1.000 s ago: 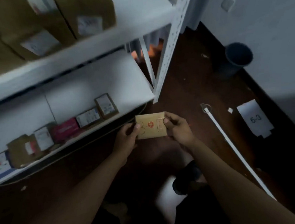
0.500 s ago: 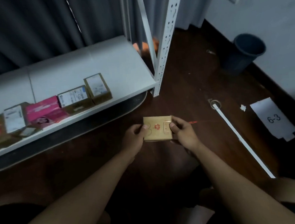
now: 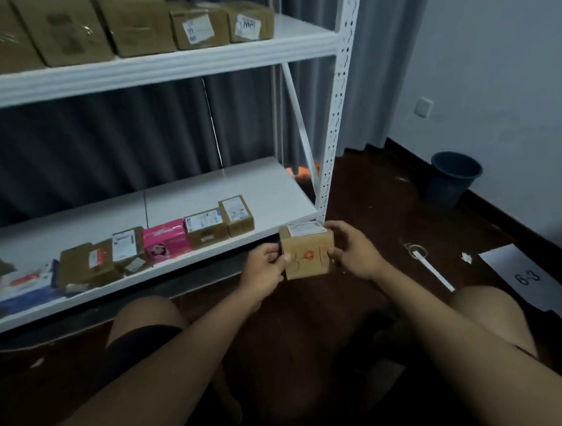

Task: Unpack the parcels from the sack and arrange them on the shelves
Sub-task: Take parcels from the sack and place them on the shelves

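A small brown cardboard parcel with a white label on top and red marks on its front is held between both hands, just off the front right corner of the white lower shelf. My left hand grips its left side, my right hand its right side. Along the lower shelf's front edge stands a row of several small parcels, among them a pink box and a brown box at the right end. The sack is not in view.
The upper shelf carries several larger brown boxes. A white perforated post stands at the rack's right corner. On the dark floor lie a white strip, a paper marked 6-3 and a dark bin by the wall. My knees are low in view.
The view has dropped and levelled, so the upper shelf shows again and my knees appear. The parcel has moved up close to the lower shelf's right corner, and its labelled top now shows.
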